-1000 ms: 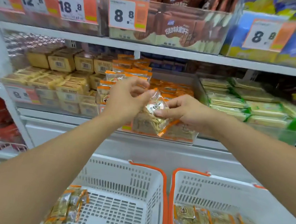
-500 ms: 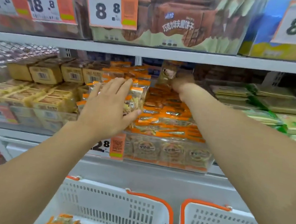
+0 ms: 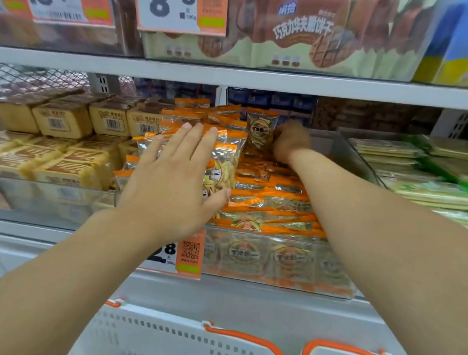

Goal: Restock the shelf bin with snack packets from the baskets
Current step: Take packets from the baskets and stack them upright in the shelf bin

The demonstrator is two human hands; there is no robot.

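At the centre of the frame a clear shelf bin (image 3: pixel 278 266) is heaped with orange-edged snack packets (image 3: pixel 268 198). The left hand (image 3: pixel 174 179) lies flat with straight fingers on the upright packets at the bin's left, seemingly to stop them toppling. The right hand (image 3: pixel 290 142) reaches to the back, fingers curled around one packet (image 3: pixel 259 133) held upright, likely slotting it in. Two white baskets (image 3: pixel 180 348) sit along the bottom edge

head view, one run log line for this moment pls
step: restocking | left hand: flat on upright packets | right hand: gripping packet at bin rear | baskets: below shelf
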